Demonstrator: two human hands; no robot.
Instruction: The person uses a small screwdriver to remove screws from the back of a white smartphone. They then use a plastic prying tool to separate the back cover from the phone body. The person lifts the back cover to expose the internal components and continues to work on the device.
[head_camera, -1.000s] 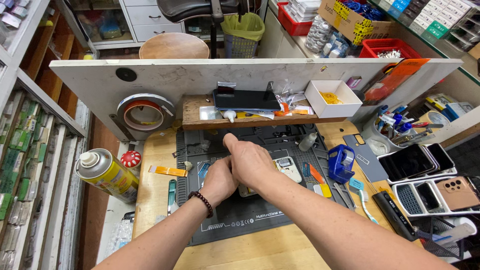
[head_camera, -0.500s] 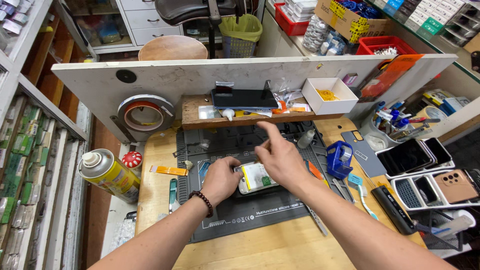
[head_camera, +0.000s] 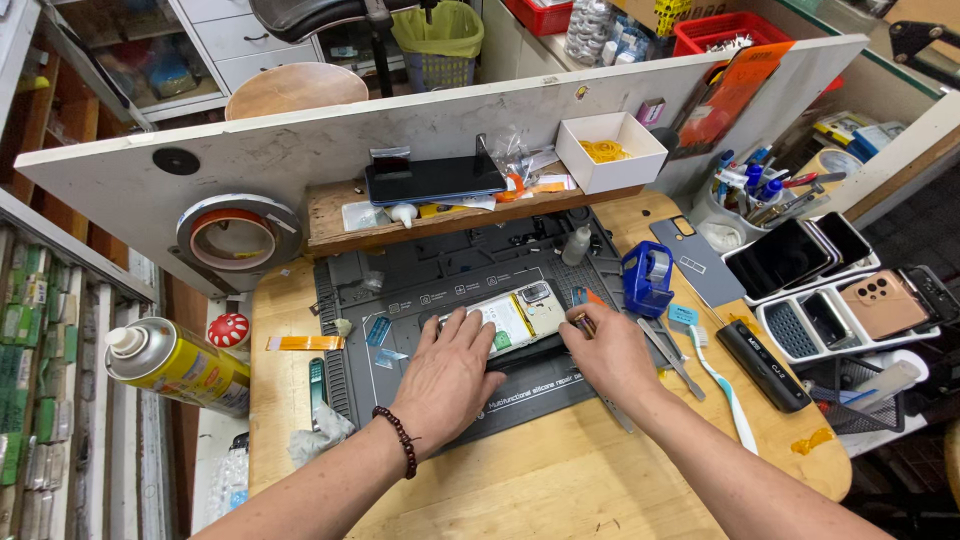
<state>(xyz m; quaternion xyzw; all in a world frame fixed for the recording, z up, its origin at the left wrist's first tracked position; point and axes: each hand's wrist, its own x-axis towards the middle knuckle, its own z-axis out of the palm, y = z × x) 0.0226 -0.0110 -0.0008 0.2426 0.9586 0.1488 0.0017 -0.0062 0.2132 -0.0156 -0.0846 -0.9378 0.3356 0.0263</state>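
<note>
1. Your 2 hands rest on 1 opened phone (head_camera: 515, 318) at the middle of the dark mat (head_camera: 400, 275).
2. Left hand (head_camera: 447, 375) lies flat, fingers spread, on its near edge.
3. Right hand (head_camera: 606, 352) pinches a small tool (head_camera: 583, 323) beside it.
4. 1 white box (head_camera: 612, 152) holds yellow bands (head_camera: 603, 150).

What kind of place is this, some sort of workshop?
Most likely a phone repair bench. The left hand steadies an opened phone on a dark work mat, the right hand holds a small tool, and more phones lie stacked nearby.
</note>
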